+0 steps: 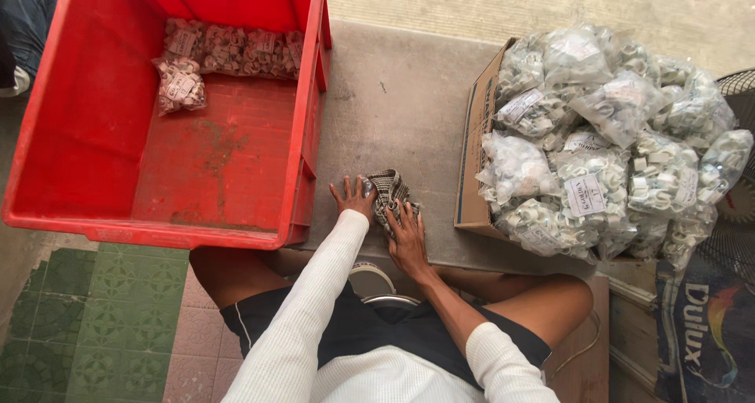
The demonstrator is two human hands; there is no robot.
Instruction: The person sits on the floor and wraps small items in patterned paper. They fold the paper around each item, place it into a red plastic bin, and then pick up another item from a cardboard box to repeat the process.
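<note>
**Grey concrete ledge, packing station: two hands on a checked cloth**

Grey concrete counter (393,96) between two containers, seen from above; green and pink patterned floor tiles (102,309) at lower left.

Item 1. Checked cloth (388,192), grey and white, crumpled into a small wad. Lying on the counter near its front edge, between the crate and the carton, touching neither.

Item 2. Left hand (353,199). Fingers spread wide, palm flat down on the counter, fingertips at the left edge of the cloth. Nothing gripped.

Item 3. Right hand (409,238). Fingers loosely extended, pressed down on the near part of the cloth. Resting on it rather than closed round it; whether any fold is pinched underneath cannot be told.

Item 4. Red plastic crate (47,136), left of the hands, mostly bare floor, a few small bags of white fittings (224,53) along the far wall.

Item 5. Cardboard carton (472,159), right of the hands, heaped well above its rim with clear bags of white plastic fittings (598,136).

Risks, as judged:
- Heap overtopping the carton; a knock from the right elbow likely to tip the nearest bags onto the counter or off it.
- Cloth near the counter's front edge; a pull towards the body could drag it off into the lap.
- Rough concrete under a flat palm; snagging of cloth possible.
</note>
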